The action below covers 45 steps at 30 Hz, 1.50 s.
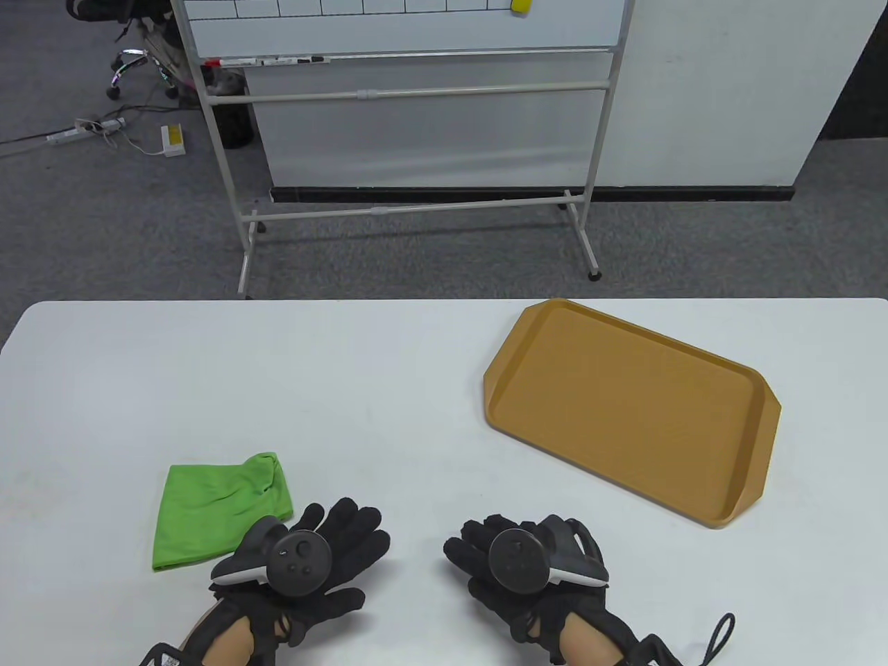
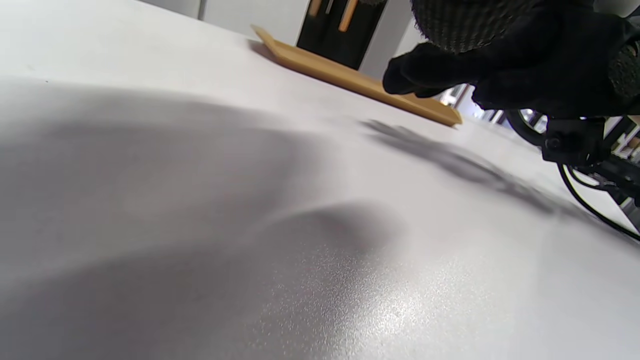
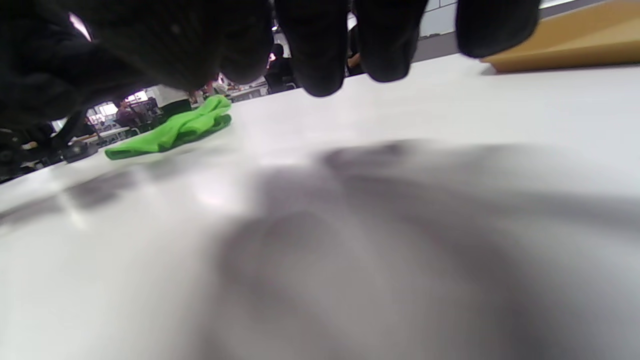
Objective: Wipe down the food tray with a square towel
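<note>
A brown food tray (image 1: pixel 631 406) lies on the white table at the right, empty; its edge shows in the left wrist view (image 2: pixel 350 80) and the right wrist view (image 3: pixel 570 40). A green square towel (image 1: pixel 215 506) lies crumpled at the front left; it also shows in the right wrist view (image 3: pixel 175 130). My left hand (image 1: pixel 333 548) is spread flat over the table just right of the towel, holding nothing. My right hand (image 1: pixel 485 548) is spread flat near the front middle, holding nothing, well short of the tray.
The table's far edge (image 1: pixel 444 302) runs behind the tray. Beyond it stands a whiteboard on a wheeled frame (image 1: pixel 409 139) on grey carpet. Bare tabletop (image 1: pixel 312 388) lies between the towel and the tray.
</note>
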Each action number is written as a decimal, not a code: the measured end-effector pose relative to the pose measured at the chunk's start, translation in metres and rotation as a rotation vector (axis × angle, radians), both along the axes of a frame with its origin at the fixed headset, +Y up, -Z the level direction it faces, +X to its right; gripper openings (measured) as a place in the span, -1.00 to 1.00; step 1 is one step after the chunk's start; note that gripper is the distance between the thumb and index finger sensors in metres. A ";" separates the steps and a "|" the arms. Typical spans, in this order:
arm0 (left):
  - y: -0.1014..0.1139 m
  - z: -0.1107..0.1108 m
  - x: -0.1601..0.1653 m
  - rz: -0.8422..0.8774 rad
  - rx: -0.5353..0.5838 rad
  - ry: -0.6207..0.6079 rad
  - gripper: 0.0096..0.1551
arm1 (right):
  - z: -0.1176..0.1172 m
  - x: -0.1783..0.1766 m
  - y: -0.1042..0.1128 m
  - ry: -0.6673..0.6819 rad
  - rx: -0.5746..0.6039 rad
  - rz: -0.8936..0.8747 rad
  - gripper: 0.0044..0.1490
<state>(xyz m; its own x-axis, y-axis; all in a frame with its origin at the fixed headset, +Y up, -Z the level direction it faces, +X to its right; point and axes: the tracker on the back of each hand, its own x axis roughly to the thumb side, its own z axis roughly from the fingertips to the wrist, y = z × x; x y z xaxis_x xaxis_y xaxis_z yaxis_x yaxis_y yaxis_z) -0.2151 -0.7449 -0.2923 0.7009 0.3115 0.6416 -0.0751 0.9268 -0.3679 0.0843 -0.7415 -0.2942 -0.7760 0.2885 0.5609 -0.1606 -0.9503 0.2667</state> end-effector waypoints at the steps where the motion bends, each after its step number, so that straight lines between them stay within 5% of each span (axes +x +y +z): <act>1: 0.001 0.001 0.000 0.004 0.007 0.000 -0.11 | -0.001 0.002 0.000 -0.010 0.001 -0.003 -0.22; 7: 0.004 0.003 0.002 0.010 0.018 -0.018 -0.11 | -0.010 0.029 0.013 -0.169 0.112 -0.031 -0.23; 11: 0.006 0.003 0.002 0.026 0.023 -0.021 -0.11 | -0.029 0.080 0.027 -0.495 0.271 -0.025 -0.22; 16: 0.009 0.003 0.005 0.035 0.024 -0.026 -0.12 | -0.058 0.160 0.033 -0.935 0.292 0.060 -0.16; 21: 0.009 0.004 0.003 0.013 0.037 -0.030 -0.12 | -0.073 0.244 0.016 -1.330 0.107 0.156 -0.10; 27: 0.007 0.001 -0.001 0.014 0.022 -0.006 -0.12 | -0.073 0.279 -0.018 -1.583 -0.076 -0.017 -0.01; 31: 0.006 0.000 -0.001 0.006 0.016 -0.002 -0.12 | -0.075 0.290 -0.034 -1.631 -0.158 -0.046 0.01; 36: 0.007 0.000 -0.001 0.003 0.011 0.005 -0.13 | -0.088 0.291 -0.031 -1.517 -0.076 0.016 0.08; 45: 0.007 -0.001 -0.003 0.004 0.009 0.002 -0.14 | -0.068 0.266 -0.019 -1.423 -0.049 -0.025 0.10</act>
